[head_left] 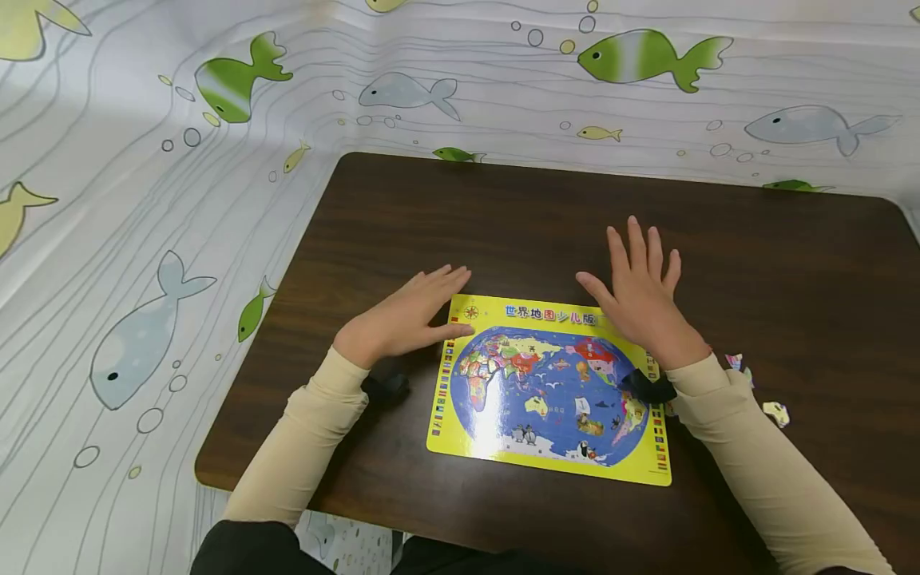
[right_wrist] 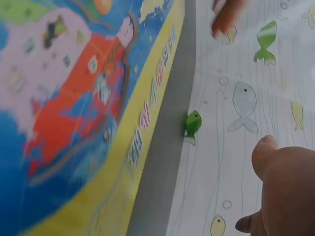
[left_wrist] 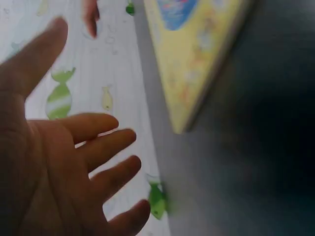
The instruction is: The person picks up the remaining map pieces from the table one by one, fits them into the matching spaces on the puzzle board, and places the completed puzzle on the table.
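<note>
A yellow-bordered world map puzzle board (head_left: 549,471) lies flat on the dark wooden table, its oval map printed in blue. Over the board's upper left corner is my left hand (head_left: 410,315), fingers straight and thumb out to the side; the left wrist view shows its palm (left_wrist: 54,172) with nothing in it. Above the upper right part of the board spreads my right hand (head_left: 643,295), its fingers fanned apart and holding nothing. In the right wrist view only part of that hand (right_wrist: 288,182) shows, beside the board (right_wrist: 128,162).
Several small colourful pieces (head_left: 776,413) lie on the table right of the board, partly behind the right forearm. Brown table surface (head_left: 467,216) stretches behind the hands. White cloth with printed fish (head_left: 402,92) hangs behind and at the left. Dark straps (head_left: 647,387) sit by both wrists.
</note>
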`<state>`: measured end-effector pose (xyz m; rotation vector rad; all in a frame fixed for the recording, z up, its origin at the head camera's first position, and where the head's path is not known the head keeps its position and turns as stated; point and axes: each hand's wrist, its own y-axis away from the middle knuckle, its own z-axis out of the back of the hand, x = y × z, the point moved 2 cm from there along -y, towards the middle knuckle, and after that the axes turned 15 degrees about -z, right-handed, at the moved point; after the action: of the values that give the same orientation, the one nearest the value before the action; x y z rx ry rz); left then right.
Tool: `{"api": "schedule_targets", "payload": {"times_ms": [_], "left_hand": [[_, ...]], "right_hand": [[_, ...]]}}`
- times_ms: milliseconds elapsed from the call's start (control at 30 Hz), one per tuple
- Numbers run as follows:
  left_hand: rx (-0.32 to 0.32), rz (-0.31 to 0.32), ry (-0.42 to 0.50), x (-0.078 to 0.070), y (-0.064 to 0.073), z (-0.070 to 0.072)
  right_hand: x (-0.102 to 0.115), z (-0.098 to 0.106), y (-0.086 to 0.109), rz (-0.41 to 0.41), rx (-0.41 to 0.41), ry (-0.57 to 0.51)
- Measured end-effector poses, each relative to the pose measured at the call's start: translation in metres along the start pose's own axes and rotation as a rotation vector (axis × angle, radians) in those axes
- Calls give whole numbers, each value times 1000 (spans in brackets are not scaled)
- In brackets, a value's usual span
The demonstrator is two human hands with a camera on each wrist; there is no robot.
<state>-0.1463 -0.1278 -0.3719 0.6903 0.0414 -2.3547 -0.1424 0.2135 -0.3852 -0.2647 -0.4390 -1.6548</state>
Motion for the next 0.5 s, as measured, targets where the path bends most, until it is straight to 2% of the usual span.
{"api": "schedule_targets", "payload": {"times_ms": [167,300,500], "left_hand": [[18,16,111,3,19,-16],[15,-12,181,1,30,-28],[8,-39,232,-1,46,-42]], "right_hand": [[-13,16,3,16,-40,-9],[-29,29,5,29,-121,-31],[-59,40,13,-39,-197,-106]]}}
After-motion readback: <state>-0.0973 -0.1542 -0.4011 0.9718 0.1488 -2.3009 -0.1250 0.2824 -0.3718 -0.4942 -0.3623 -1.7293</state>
